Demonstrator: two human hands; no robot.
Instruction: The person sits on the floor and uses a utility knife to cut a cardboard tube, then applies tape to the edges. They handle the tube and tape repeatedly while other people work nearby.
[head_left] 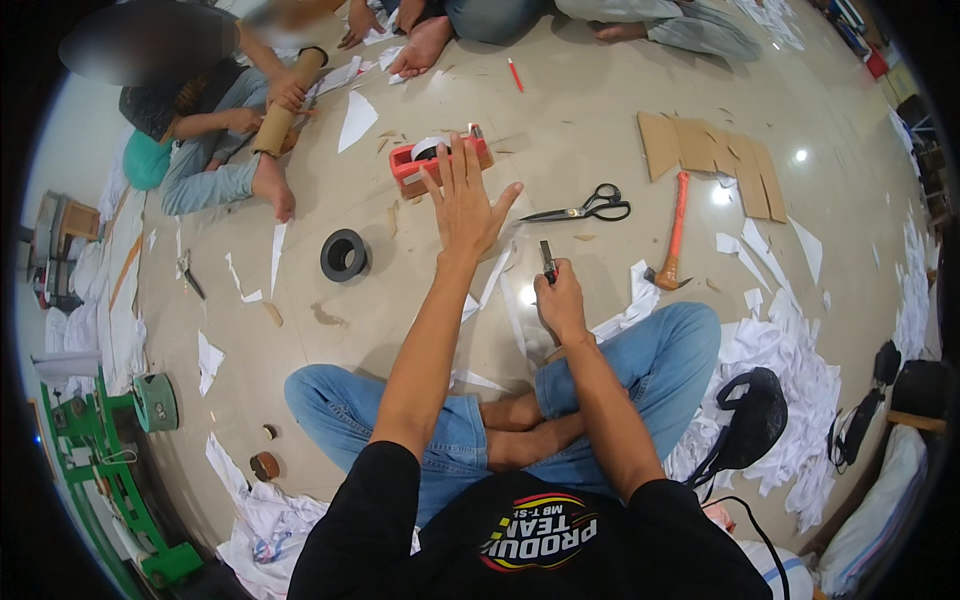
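My left hand [468, 212] is stretched forward over the floor with its fingers spread, holding nothing. Its fingertips overlap the view of a red tape dispenser [408, 176] with a pale roll in it; whether they touch I cannot tell. Closer to me, my right hand [562, 300] is closed round what looks like a small utility knife [548, 262], its flat dark end pointing away from me. Black-handled scissors [590, 208] lie beyond that hand, and a black ring-shaped spool [344, 256] stands left of my left forearm.
An orange-handled axe [678, 225] and cut cardboard [705, 155] lie to the right. White scraps [775, 390] heap beside my right knee. At the far left, a seated person holds a cardboard tube [289, 105]. A red pen [515, 76] lies ahead; green machinery [110, 480] stands left.
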